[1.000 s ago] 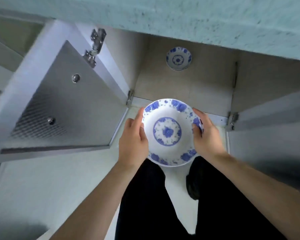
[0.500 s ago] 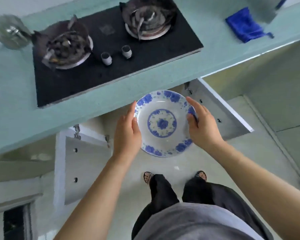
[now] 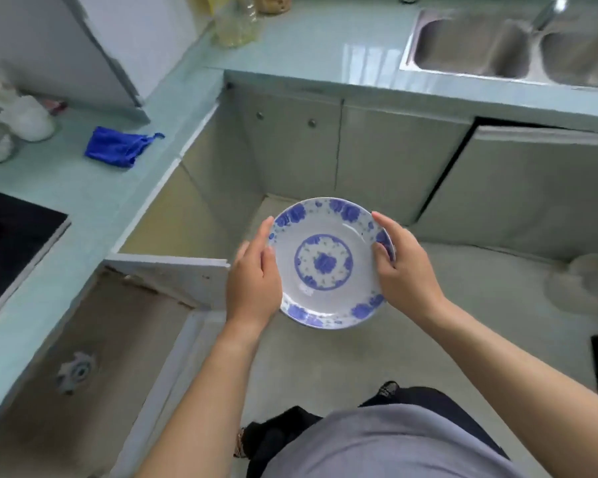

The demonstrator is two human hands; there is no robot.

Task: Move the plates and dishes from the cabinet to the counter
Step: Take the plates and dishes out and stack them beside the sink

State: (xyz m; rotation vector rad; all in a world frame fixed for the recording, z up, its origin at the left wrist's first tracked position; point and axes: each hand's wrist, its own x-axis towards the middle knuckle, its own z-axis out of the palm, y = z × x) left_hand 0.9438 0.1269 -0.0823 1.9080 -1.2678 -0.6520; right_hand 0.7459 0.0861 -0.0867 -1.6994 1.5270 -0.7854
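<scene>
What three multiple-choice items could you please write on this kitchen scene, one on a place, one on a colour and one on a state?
1. Where does the cloth lie?
A. On the counter
B. In the sink
C. On the floor

2. What colour is the pattern on the plate?
A. Red
B. Blue
C. Green

3. How do the left hand and the right hand stand to the plate?
A. Only the left hand touches it
B. Neither touches it
C. Each holds one side of its rim

Answers:
1. A, as the cloth rests on the pale green counter, beyond the black stove top.
2. B, as blue flowers ring the rim and fill the middle of the white plate.
3. C, as the plate is level above the floor with a hand on each side.
</scene>
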